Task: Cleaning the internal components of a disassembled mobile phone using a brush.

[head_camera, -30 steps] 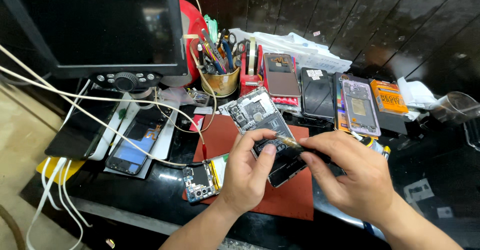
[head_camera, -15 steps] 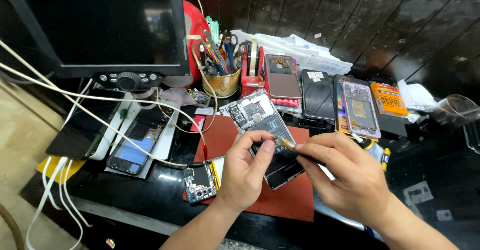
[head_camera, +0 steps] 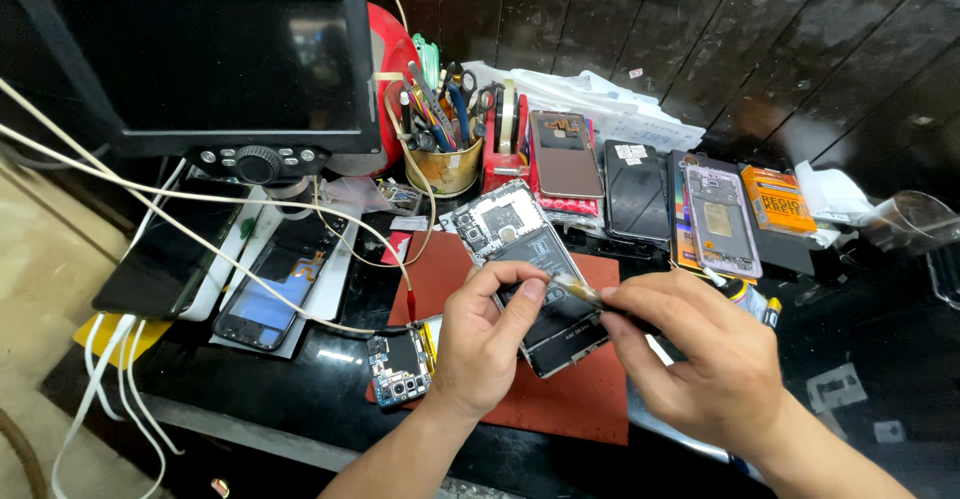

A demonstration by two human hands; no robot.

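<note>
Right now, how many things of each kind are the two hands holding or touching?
Opened phone with its back off, steadied by the left hand: 1
Thin metal tool, pinched in the right hand, tip on the phone: 1
Total: 2

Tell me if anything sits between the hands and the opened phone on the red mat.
Nothing visible does. The left hand already grips the opened phone, and the right hand has its thin tool tip on the phone's exposed inside.
</note>
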